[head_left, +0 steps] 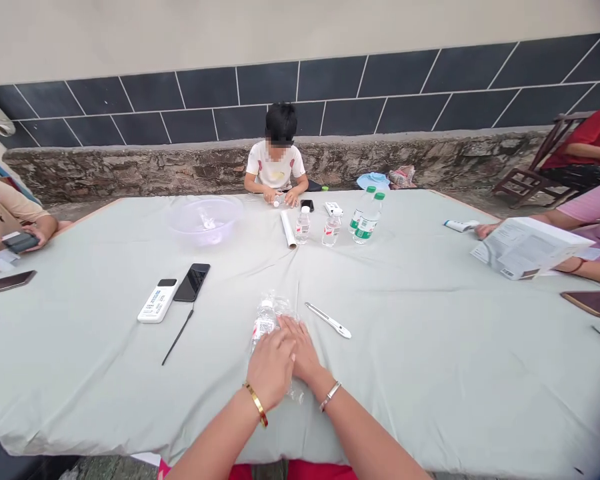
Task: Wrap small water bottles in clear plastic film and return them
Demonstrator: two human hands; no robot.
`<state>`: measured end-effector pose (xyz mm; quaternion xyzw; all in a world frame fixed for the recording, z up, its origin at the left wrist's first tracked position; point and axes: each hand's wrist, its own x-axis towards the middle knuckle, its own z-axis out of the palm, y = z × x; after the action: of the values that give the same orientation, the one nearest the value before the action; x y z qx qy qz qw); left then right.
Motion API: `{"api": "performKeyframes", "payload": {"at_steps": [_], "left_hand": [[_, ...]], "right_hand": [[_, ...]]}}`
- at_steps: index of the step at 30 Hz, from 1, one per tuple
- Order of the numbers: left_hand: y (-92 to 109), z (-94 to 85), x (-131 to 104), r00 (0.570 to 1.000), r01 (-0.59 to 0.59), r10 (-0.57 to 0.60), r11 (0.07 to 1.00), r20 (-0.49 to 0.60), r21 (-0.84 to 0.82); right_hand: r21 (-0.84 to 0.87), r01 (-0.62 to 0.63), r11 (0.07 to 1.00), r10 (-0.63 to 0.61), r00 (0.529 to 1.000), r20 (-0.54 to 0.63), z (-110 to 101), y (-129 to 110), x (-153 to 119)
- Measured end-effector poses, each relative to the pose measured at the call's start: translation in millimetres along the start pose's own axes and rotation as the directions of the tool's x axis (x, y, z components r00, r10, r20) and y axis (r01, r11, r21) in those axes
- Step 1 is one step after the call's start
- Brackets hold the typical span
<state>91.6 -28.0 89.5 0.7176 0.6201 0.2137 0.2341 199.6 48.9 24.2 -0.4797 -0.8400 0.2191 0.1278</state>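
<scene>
A small clear bottle [264,323] with a white cap lies on the cloth in front of me, with crumpled clear plastic film [285,307] around and beside it. My left hand [271,367], gold bracelet at the wrist, is curled over the bottle's lower part, its fingertips meeting the other hand. My right hand [301,347], silver bracelet at the wrist, lies with extended fingers on the film just right of the bottle. The bottle's base is hidden under my hands. A white utility knife [329,320] rests to the right of them.
On the cloth-covered table [430,347] are a phone [193,283], a white power bank [158,301], a black strap [177,338], a purple basin [205,223], a roll [288,230] and several bottles [331,229]. A person sits opposite; others are at both sides, one beside a white box [530,247].
</scene>
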Motion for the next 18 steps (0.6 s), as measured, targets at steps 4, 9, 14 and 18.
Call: {"api": "performKeyframes", "payload": {"at_steps": [4, 9, 14, 18], "left_hand": [[-26.3, -14.7, 20.4, 0.994, 0.107, -0.109, 0.981, 0.002, 0.164], [-84.0, -39.2, -2.3, 0.957, 0.288, -0.291, 0.942, -0.007, 0.174], [-110.7, -69.5, -6.1, 0.913, 0.392, -0.38, 0.918, -0.149, 0.059], [-105.9, -63.5, 7.8, 0.893, 0.437, -0.428, 0.898, -0.14, 0.046]], "right_hand": [[-0.095, 0.02, 0.995, -0.021, 1.0, -0.007, 0.4, -2.0, -3.2], [-0.167, 0.02, 0.986, -0.013, 0.999, 0.043, 0.1, -1.9, -3.2], [-0.192, -0.002, 0.981, 0.02, 0.995, 0.093, -3.5, -4.2, -1.6], [-0.191, -0.014, 0.981, 0.033, 0.994, 0.1, -6.3, -5.7, -1.1]]}}
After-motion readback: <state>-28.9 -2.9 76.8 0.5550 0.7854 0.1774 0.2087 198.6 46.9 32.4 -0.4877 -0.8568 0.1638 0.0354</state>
